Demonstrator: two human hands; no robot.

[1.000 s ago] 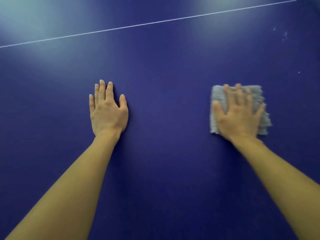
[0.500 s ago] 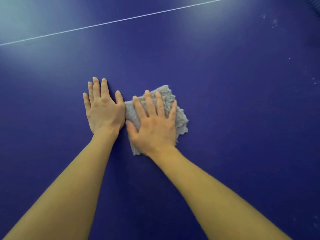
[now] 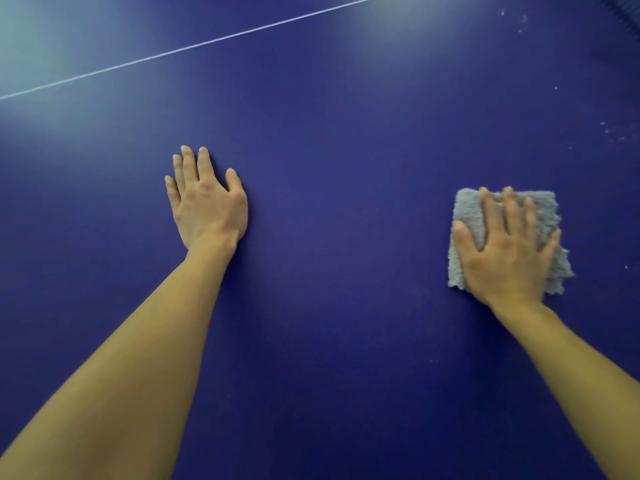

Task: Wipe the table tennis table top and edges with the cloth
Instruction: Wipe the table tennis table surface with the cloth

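The dark blue table tennis table top [image 3: 329, 168] fills the whole view. A grey fuzzy cloth [image 3: 467, 209], folded to a rough square, lies flat on it at the right. My right hand [image 3: 505, 251] presses down on the cloth with straight, spread fingers and covers most of it. My left hand [image 3: 207, 202] rests flat on the bare table at the left of centre, fingers straight and together, well apart from the cloth.
A thin white line [image 3: 207, 45] runs slantwise across the far part of the table. Small pale specks [image 3: 609, 129] dot the surface at the far right. A dark ribbed edge [image 3: 623, 8] shows in the top right corner.
My right hand slid the cloth from right beside my left hand back out to the right. A second ago it was at the right too. My left hand stayed put.
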